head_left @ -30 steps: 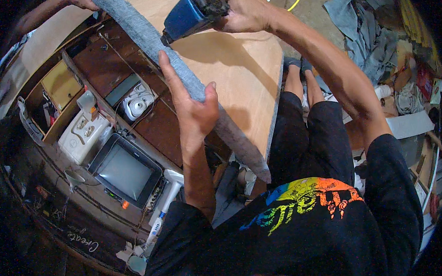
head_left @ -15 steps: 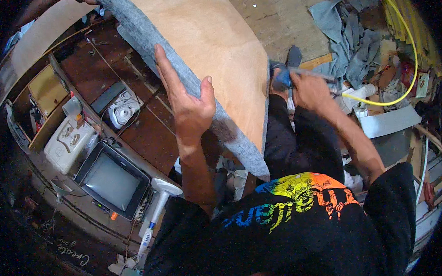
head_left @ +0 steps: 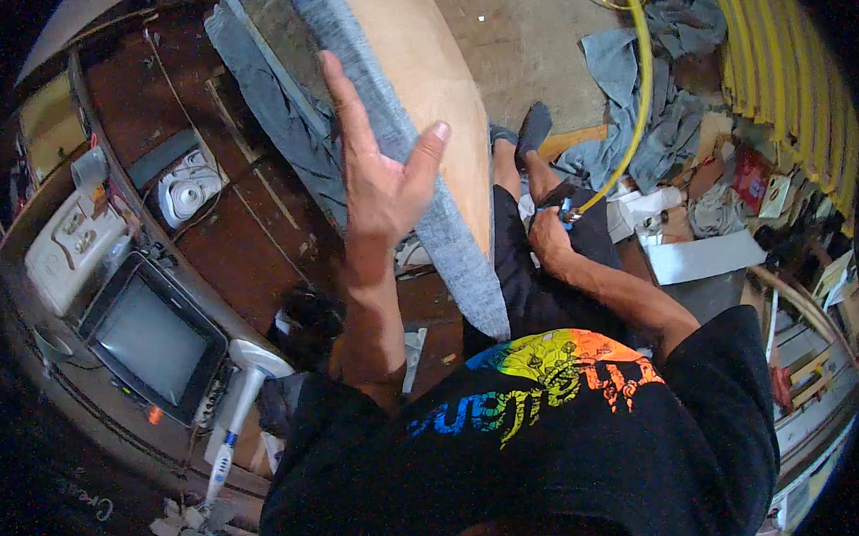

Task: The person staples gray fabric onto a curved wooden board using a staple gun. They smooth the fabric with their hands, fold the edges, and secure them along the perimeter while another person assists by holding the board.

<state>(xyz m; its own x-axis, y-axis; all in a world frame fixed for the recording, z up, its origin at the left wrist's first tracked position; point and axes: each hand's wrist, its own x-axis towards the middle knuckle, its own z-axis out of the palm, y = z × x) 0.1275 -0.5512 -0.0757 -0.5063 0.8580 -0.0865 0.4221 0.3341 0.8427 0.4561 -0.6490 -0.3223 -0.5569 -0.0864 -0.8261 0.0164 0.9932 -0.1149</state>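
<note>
A large pale plywood panel (head_left: 435, 71), its edge wrapped in grey fabric (head_left: 453, 257), stands tilted in front of me and reaches down to my lap. My left hand (head_left: 388, 188) lies flat along that fabric edge, fingers stretched and thumb spread away. Over my right thigh, my right hand (head_left: 549, 236) is closed around a dark air staple gun (head_left: 569, 207). A yellow air hose (head_left: 644, 96) runs from the tool up past the grey cloth. My fingers and the dim light hide part of the tool.
Grey cloth scraps (head_left: 622, 73) and mixed litter lie right, beside yellow corrugated material (head_left: 785, 70). A light grey board (head_left: 705, 257) rests nearer me. Left are an old screen set (head_left: 154, 333), a white fan (head_left: 234, 401) and a white appliance (head_left: 74, 247). Loose grey fabric (head_left: 274, 107) hangs behind the panel.
The panel has turned more edge-on. My right hand and the staple gun have drawn back from its right edge toward my lap. The hose has swung up. A hand at the upper left has gone from view.
</note>
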